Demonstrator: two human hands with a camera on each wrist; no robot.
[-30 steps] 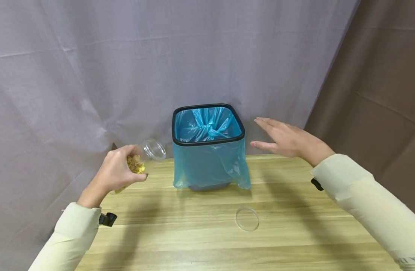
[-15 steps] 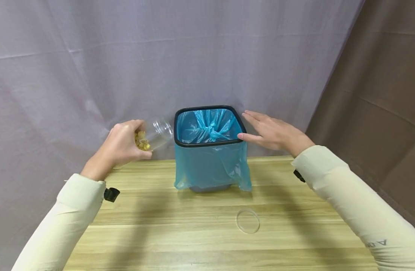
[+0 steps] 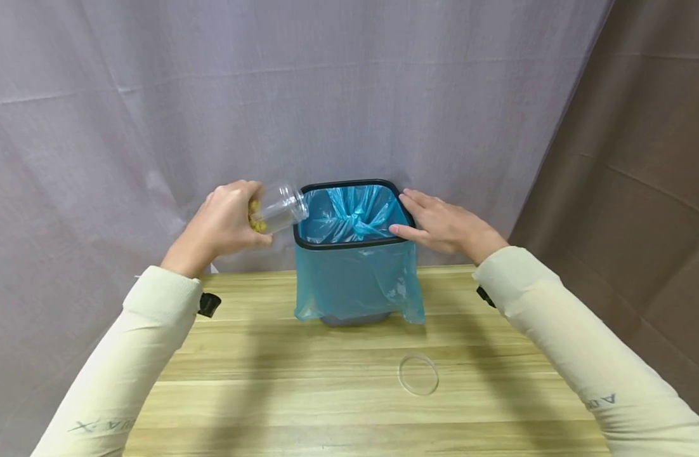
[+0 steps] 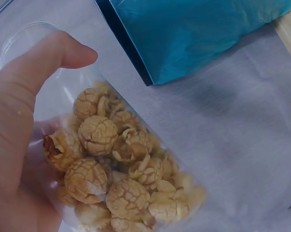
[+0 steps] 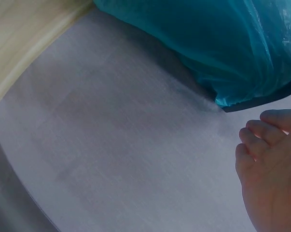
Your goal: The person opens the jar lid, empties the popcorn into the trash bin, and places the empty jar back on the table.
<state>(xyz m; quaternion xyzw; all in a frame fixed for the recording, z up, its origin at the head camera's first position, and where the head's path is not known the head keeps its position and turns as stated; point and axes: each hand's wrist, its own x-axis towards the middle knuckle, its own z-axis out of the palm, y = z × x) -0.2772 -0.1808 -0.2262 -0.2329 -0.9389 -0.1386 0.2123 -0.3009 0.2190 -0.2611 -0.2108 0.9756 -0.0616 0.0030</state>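
Observation:
My left hand [image 3: 226,219] grips a clear plastic jar [image 3: 281,208] tilted on its side, its mouth at the left rim of the trash can. Caramel popcorn [image 4: 116,164] lies toward the closed end of the jar, by my palm. The trash can [image 3: 352,243] has a black square rim and a blue bag [image 3: 355,279] folded over its outside; inside, the bag is gathered in a knot. My right hand [image 3: 443,225] has its fingers straight, with the fingertips right at the can's right rim. In the right wrist view those fingers [image 5: 266,133] appear beside the rim.
A thin clear ring [image 3: 418,374] lies on the wooden table [image 3: 326,412] in front of the can. Behind the table hangs a grey cloth [image 3: 326,95], with a brown cloth [image 3: 640,158] at the right.
My left hand has carried the jar up and right to the can's rim. My right hand has moved left, from apart to the can's right rim. The can and ring stay put.

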